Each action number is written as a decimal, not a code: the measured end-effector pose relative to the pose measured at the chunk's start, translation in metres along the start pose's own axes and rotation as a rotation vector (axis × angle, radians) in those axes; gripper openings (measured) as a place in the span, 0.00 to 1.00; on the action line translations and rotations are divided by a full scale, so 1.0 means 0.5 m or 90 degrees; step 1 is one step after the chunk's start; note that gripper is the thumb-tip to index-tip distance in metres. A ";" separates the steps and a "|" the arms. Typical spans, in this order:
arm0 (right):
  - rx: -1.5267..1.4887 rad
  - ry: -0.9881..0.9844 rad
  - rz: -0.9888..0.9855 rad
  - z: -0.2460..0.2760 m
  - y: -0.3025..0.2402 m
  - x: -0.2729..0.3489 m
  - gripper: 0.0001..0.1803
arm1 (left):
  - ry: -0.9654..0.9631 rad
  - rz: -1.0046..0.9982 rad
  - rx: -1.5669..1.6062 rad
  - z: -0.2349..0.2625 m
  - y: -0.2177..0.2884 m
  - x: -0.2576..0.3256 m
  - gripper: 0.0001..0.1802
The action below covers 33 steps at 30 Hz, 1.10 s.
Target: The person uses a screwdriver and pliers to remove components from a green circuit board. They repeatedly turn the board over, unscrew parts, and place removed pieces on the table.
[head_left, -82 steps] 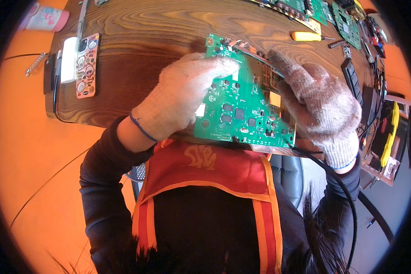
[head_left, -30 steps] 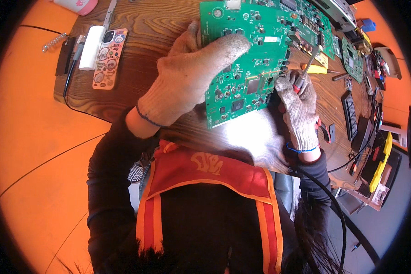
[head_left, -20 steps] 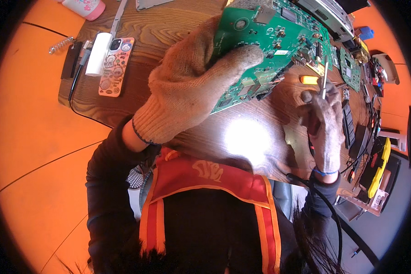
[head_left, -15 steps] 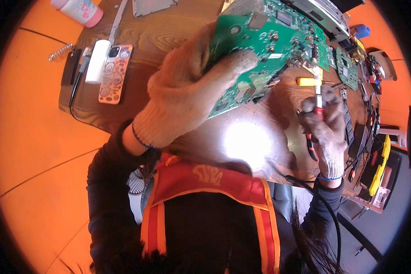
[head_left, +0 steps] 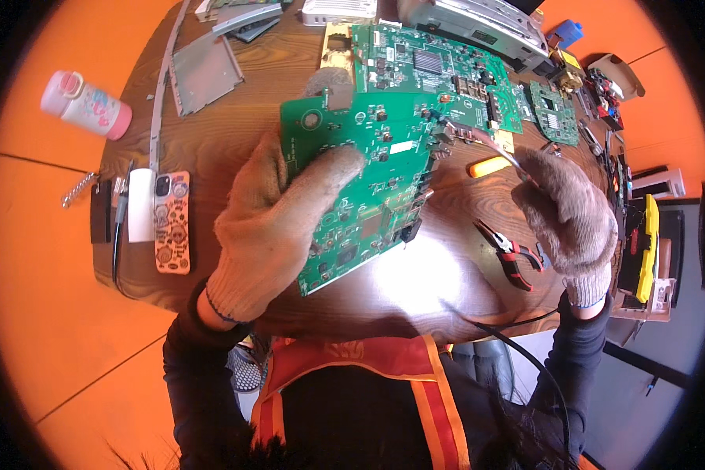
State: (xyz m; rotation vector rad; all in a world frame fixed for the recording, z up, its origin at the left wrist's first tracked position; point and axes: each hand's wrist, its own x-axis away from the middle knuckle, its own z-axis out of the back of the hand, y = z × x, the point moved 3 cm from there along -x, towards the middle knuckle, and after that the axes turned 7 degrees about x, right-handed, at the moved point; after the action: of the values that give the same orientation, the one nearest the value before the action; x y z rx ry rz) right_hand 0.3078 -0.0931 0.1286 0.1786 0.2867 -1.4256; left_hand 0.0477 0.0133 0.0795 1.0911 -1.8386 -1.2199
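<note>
My left hand, in a pale knitted work glove, grips a green circuit board by its left side. The thumb lies across its face, and the board is held tilted above the table. In the same kind of glove, my right hand is closed around a slim metal-shafted tool. Its tip points at the board's upper right edge, by the metal connectors; whether it touches cannot be made out. Below that hand lie red-and-black pliers. A yellow handle rests between the board and my right hand.
Behind stands a larger green board by a metal casing. To the left are a phone, a white roll-like object, a pink-and-white bottle and a metal plate. A black cable crosses the front edge.
My view has shifted, showing more of the table's far side. The circuit board now sits nearer to me, and the tool in my right hand has swung from upright to pointing left at the board.
</note>
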 end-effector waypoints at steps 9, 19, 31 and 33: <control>-0.163 -0.068 -0.154 -0.034 0.012 -0.007 0.24 | 0.016 -0.026 -0.139 -0.003 0.037 -0.032 0.24; 0.071 -0.109 -0.056 0.026 -0.044 -0.038 0.22 | -0.031 -0.101 -0.156 -0.020 0.050 -0.011 0.29; 0.034 -0.094 -0.024 0.057 -0.083 -0.053 0.22 | -0.166 -0.226 -0.340 -0.024 0.051 0.044 0.33; 0.005 -0.106 -0.039 0.060 -0.090 -0.057 0.22 | -0.182 -0.228 -0.351 -0.023 0.051 0.052 0.33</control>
State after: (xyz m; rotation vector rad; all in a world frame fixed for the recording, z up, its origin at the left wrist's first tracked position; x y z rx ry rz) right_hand 0.2628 -0.0811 0.1681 0.0573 0.1497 -1.4925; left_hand 0.0395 -0.0088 0.1094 0.9810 -1.3828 -2.0331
